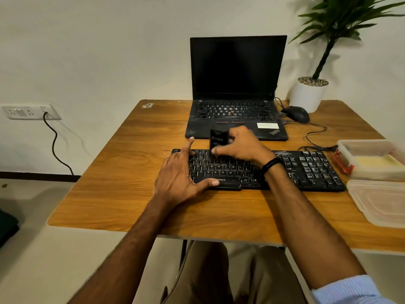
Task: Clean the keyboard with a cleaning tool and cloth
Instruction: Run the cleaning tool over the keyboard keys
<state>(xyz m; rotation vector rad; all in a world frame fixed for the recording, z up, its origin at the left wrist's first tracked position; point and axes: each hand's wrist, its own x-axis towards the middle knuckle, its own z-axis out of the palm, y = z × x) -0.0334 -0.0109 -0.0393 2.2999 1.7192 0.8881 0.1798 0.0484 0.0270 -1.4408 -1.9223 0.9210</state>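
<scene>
Head view, centre frame: right hand (243, 148) grasps tool (217, 140) upright on keyboard (311, 167) upper rows; left hand (177, 172), fingers spread flat, steadies it. Best sweep lightly, row by row.

tool (217, 141) label blurred, lid (382, 201) cut off

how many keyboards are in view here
2: the black keyboard nearest the person, and the built-in keyboard of the laptop behind it. None seems hidden.
</scene>
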